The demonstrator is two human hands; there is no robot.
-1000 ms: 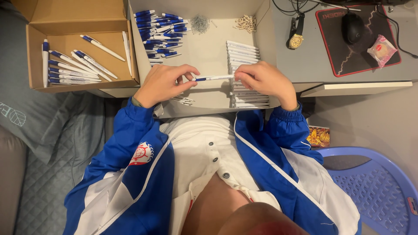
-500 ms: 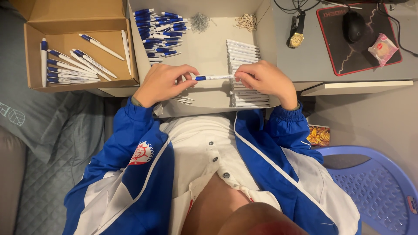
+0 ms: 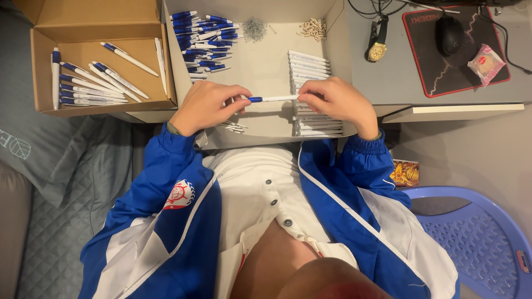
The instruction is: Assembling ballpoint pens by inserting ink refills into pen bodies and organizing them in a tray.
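A slim white plastic pen with a blue end [image 3: 272, 99] is held level just above the centre of the frame, over the open grey cardboard tray [image 3: 266, 66]. Its blue end is pinched between the thumb and fingertips of the left hand [image 3: 208, 105], which is curled closed around it; the white end is gripped by the fingertips of the right hand [image 3: 341, 102], likewise closed on the pen, with the knuckles raised.

Directly beneath and behind the right hand a stacked column of white pen barrels [image 3: 309, 75] is seen along the tray's right side. In the tray's upper left a loose heap of blue pen parts [image 3: 205, 39] is piled, and beside it — towards the top centre — a small tangle of metal springs [image 3: 255, 27] and a cluster of small beige pieces [image 3: 313, 27] are laid. A few thin white refills [image 3: 233, 126] lie under the left hand.

At the upper left of the frame a brown cardboard box [image 3: 160, 94] is filled with finished white and blue pens [image 3: 88, 83]. At the upper right, on the grey desk [image 3: 399, 94], a gold wristwatch [image 3: 377, 50], a black computer mouse [image 3: 450, 34] on a red-edged black mat [image 3: 426, 72] and a small wrapped snack [image 3: 486, 62] are seen. A blue plastic chair [image 3: 476, 232] is visible at the lower right.
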